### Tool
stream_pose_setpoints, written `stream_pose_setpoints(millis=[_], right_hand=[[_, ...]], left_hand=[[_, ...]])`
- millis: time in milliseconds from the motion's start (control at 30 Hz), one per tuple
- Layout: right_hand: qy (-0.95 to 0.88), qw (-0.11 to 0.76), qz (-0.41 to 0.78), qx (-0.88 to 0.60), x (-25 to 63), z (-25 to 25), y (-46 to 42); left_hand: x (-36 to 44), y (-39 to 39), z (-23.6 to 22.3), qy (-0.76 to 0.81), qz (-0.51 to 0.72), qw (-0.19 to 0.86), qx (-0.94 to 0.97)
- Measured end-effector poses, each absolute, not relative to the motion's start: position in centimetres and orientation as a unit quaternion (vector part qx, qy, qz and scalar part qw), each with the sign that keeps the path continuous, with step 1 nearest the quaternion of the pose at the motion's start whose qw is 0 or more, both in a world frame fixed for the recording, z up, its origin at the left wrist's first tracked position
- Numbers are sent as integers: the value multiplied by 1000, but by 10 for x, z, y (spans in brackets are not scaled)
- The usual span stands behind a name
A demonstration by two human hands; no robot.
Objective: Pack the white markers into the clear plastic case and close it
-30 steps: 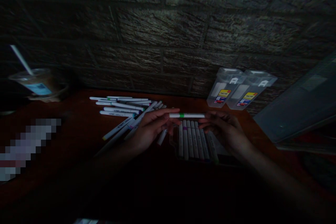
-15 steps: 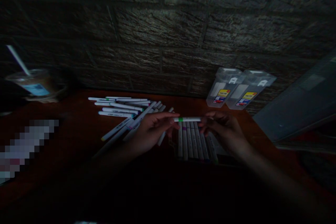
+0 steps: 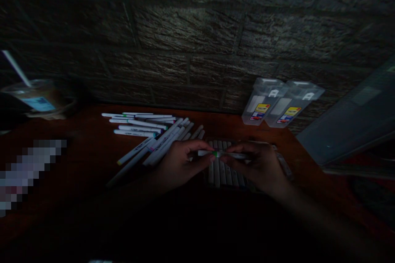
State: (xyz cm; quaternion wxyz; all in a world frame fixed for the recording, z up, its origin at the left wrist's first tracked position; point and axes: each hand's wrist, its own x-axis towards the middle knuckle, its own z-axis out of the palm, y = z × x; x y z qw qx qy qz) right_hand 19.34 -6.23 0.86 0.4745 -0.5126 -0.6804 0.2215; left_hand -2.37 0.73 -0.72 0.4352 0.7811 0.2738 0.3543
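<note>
Between my two hands lies a white marker [image 3: 228, 155] with a green band, held level. My left hand [image 3: 185, 158] pinches its left part, fingertips close to the green band. With thumb and fingers my right hand [image 3: 259, 164] grips it just right of the band. Below the marker, a row of white markers [image 3: 220, 174] lies side by side in what looks like a clear case; my right hand hides part of it. A loose pile of white markers [image 3: 163, 139] spreads to the left of my left hand. The picture is dark.
Two clear plastic cases [image 3: 256, 102] with yellow labels stand at the back right by the stone wall [image 3: 210, 41]. A cup [image 3: 37, 96] with a straw sits at the far left of the wooden table [image 3: 86, 148]. A grey panel [image 3: 348, 111] rises on the right.
Both hands have come down and nearer to me with the marker. The right hand has slid left along it, close to the left fingertips; the left grip now reaches the green band.
</note>
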Motion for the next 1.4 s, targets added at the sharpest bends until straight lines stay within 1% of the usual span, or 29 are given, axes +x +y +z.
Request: stream_pose_setpoints(millis=[167,300,567,767,900,1167,1400], right_hand=[[-703,454,192,-513,191,9,-66],[-697,460,196,-515,192,9,-64],[-640,510,239,-523,193,12,-60],[-614,526,274,-521,194,16,-59],[-588,526,328,-519,197,20,-59],[-516,569,441,-465,201,16,-58],[-463,598,472,-453,207,14,-53]], left_hand=[[-22,4,-6,258,358,409,799],[-23,5,-6,258,361,406,800],[-25,16,-4,270,376,512,724],[-27,22,3,279,397,531,694],[-28,28,1,281,421,550,665],[-29,37,-10,244,452,627,586],[-29,36,-9,208,442,674,553]])
